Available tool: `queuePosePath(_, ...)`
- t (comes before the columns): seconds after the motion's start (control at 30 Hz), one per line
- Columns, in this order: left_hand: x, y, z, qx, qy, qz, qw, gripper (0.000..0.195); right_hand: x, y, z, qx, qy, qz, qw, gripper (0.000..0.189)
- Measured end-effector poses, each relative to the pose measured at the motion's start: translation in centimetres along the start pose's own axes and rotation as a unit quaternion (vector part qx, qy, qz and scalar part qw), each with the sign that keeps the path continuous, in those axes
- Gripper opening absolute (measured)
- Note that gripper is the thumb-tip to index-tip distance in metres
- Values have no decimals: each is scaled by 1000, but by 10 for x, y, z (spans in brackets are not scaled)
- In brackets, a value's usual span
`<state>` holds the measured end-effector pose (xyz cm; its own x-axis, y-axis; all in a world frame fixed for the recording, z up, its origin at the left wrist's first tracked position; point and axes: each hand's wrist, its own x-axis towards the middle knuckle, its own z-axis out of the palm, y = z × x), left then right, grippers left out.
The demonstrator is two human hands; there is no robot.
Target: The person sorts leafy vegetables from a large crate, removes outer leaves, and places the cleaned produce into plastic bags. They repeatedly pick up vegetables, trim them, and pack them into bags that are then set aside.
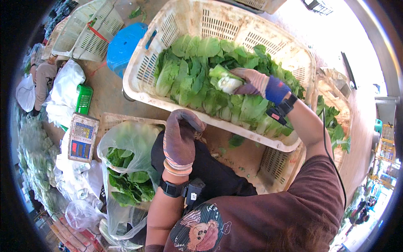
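My right hand (259, 82), in a striped work glove with a blue cuff, grips a head of leafy lettuce (227, 80) by its pale root end. It is above a large off-white plastic crate (207, 118) holding rows of similar green heads (195, 77). My left hand (184, 132), gloved in brown with a striped cuff, is bent with curled fingers beside the crate's near rim, over my dark trouser leg; whether it holds anything is hidden. Left of it, a clear plastic bag (126, 220) with leafy greens (133, 186) inside stands open in a lower crate.
A digital scale display (83, 137) stands at the left by white plastic bags (70, 91) and a green basket (83, 99). A blue stool (126, 47) touches the large crate's left side. More crates (91, 34) are behind. At far left, a person (44, 82) is partly visible.
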<state>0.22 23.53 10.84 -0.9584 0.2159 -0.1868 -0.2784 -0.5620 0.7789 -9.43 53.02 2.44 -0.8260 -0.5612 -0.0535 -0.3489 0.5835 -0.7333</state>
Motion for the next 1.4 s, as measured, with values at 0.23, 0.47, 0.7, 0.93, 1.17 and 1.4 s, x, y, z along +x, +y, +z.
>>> queuePosePath(0.23,-4,-9,7,-5,-17,-10,1000,38,-41,-42,-43,530,193,35,825,59)
queuePosePath(0.47,-25,-4,25,126,-90,57,986,18,-103,-121,-53,422,293,-7,858,55)
queuePosePath(0.7,-81,-25,96,170,-219,79,957,107,-137,-240,47,495,398,58,770,58)
queuePosePath(0.93,-112,-25,92,173,-225,28,959,76,-182,-251,47,498,400,133,758,52)
queuePosePath(1.17,-129,-26,79,-52,-347,-189,917,81,-287,-234,-20,652,198,-485,548,54)
queuePosePath(1.4,-137,-40,84,-10,-372,-251,894,77,-253,-239,12,661,271,-188,674,74)
